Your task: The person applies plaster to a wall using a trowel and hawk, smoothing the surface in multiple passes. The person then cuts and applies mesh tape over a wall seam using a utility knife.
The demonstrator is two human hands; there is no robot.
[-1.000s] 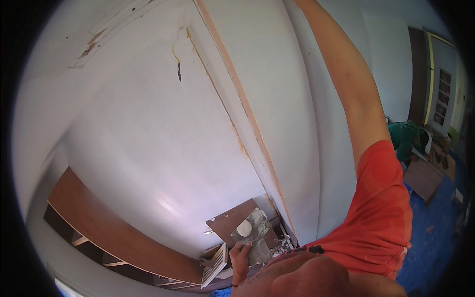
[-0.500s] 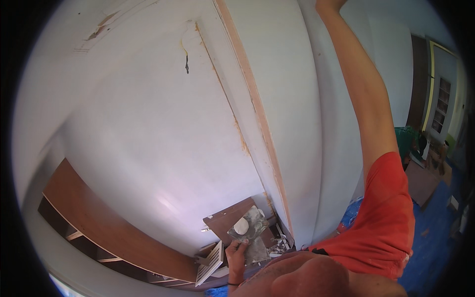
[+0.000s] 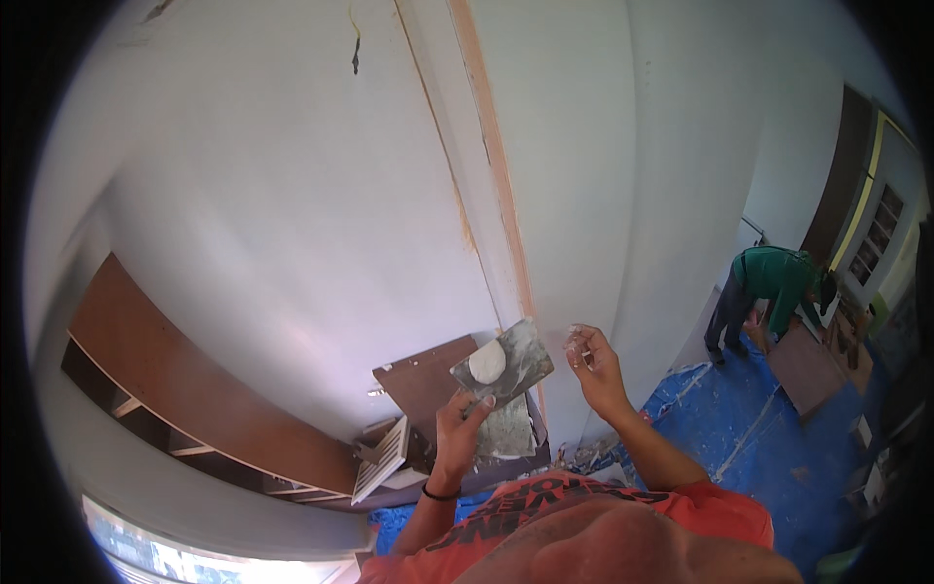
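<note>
My left hand (image 3: 459,428) grips the near edge of a flat grey, smeared plate (image 3: 520,365), thumb on top. On the plate lies a rounded lump of white paste (image 3: 486,362). To the right of the plate and apart from it, my right hand (image 3: 595,368) is raised with its fingers curled in. White smears cover its fingertips; whatever they hold, if anything, is too small to make out. Ahead of both hands rises a white wall (image 3: 292,214) with a bare wood strip (image 3: 491,136) and a thin brownish crack line beside it.
A brown open shelf unit (image 3: 195,380) lies along the lower left. Brown panels (image 3: 418,384) and a white slatted piece (image 3: 381,462) lean below the plate. Blue sheeting (image 3: 720,448) covers the floor at right, where a person in green (image 3: 778,282) bends over a board (image 3: 806,370).
My right arm has come down from high on the wall to beside the plate. The plate has risen in view, and the view has tilted down, bringing the bending person into sight.
</note>
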